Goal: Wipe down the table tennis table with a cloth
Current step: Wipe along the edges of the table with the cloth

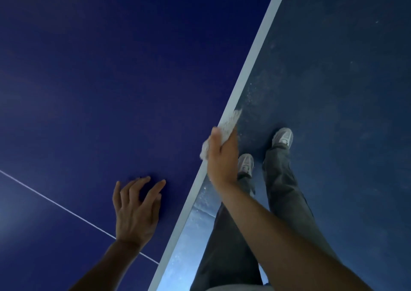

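The dark blue table tennis table (111, 79) fills the left of the head view, its white edge stripe (251, 61) running diagonally from the top right down to the bottom middle. My right hand (221, 157) grips a white cloth (226, 125) and holds it against that edge stripe. My left hand (135, 210) rests on the blue surface near the edge with its fingers spread, holding nothing. A thin white centre line (55, 204) crosses the table beside my left wrist.
Beyond the table edge lies a dark blue floor (344, 90) with pale specks near the edge. My legs in grey trousers (284, 201) and grey shoes (282, 137) stand right beside the table.
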